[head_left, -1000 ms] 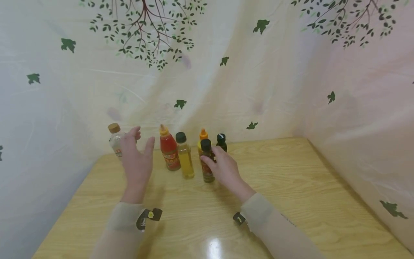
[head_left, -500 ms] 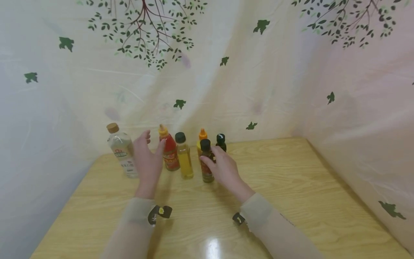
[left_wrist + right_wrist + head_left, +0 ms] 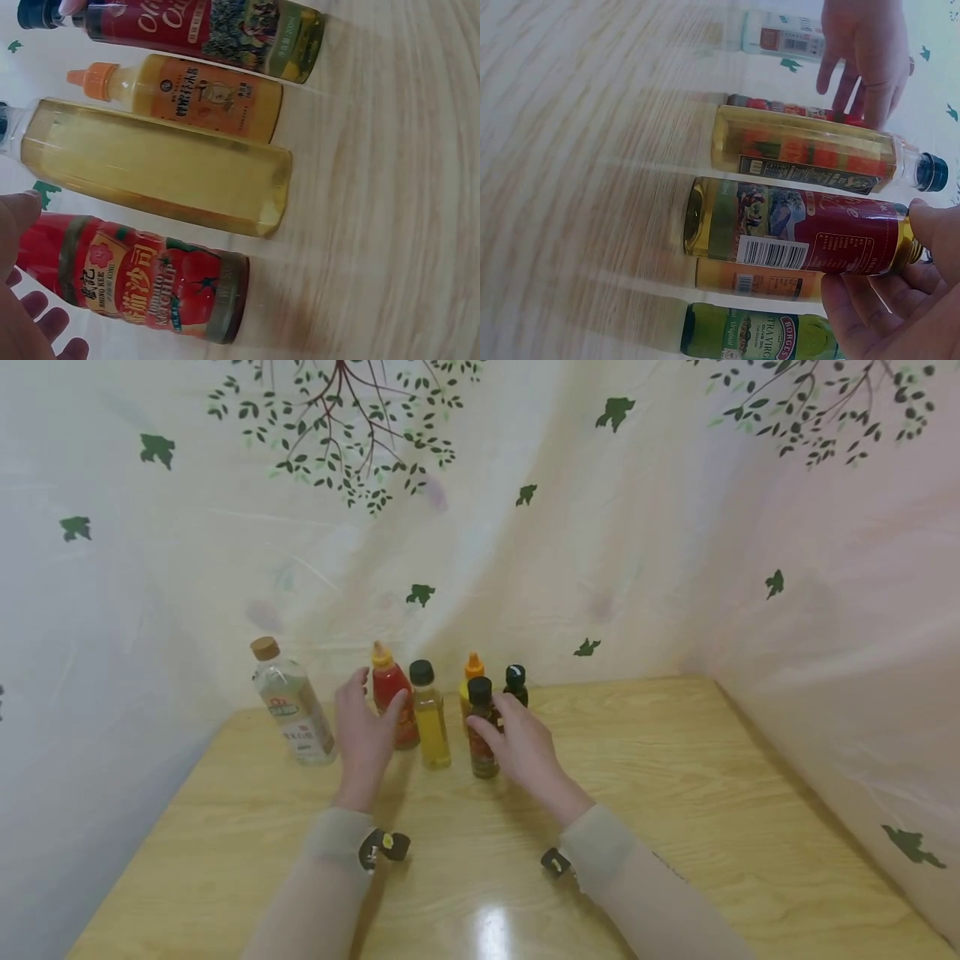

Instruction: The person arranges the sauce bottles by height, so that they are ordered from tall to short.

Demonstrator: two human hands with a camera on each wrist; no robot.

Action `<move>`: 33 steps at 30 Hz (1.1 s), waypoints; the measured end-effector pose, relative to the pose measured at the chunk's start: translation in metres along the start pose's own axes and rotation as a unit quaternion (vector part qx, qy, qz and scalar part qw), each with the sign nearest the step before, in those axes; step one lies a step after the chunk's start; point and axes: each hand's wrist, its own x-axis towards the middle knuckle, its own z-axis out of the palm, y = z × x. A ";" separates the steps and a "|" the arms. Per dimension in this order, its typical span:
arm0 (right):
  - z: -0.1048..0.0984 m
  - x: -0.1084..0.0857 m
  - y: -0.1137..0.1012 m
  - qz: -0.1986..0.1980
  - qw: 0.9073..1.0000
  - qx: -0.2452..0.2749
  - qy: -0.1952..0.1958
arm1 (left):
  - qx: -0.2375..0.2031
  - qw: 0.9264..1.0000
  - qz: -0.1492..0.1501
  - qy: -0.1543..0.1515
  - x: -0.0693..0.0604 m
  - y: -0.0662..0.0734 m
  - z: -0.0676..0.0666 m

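Note:
A small olive oil bottle with a dark red label [image 3: 483,747] stands upright at the front of the group; my right hand [image 3: 528,756] grips its upper part, thumb on one side and fingers on the other, as the right wrist view shows [image 3: 780,225]. My left hand [image 3: 365,735] is spread, thumb and fingers apart, in front of the ketchup bottle [image 3: 393,693]; in the left wrist view the thumb is near the upper part of the ketchup [image 3: 150,277]. Whether it touches cannot be told. A bottle of yellow oil [image 3: 432,727] stands between the ketchup and the red-labelled bottle.
A tall clear bottle with a brown cap [image 3: 296,714] stands left of my left hand. Behind my right hand are an orange-capped yellow bottle [image 3: 474,667] and a dark green bottle [image 3: 515,681]. A printed curtain [image 3: 637,552] hangs behind the wooden table [image 3: 660,777].
My left hand has moved right, from the clear brown-capped bottle to the front of the ketchup. My right hand has stayed on the red-labelled bottle.

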 end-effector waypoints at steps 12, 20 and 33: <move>-0.001 0.000 -0.003 -0.006 1.000 -0.013 -0.001 | 0.001 1.000 -0.002 -0.018 -0.001 -0.012 0.012; -0.001 0.001 -0.005 -0.007 1.000 -0.012 -0.001 | -0.013 1.000 0.001 -0.015 -0.001 -0.016 0.016; -0.001 0.001 -0.003 -0.001 1.000 -0.015 0.001 | -0.012 1.000 -0.003 -0.014 0.004 -0.018 0.022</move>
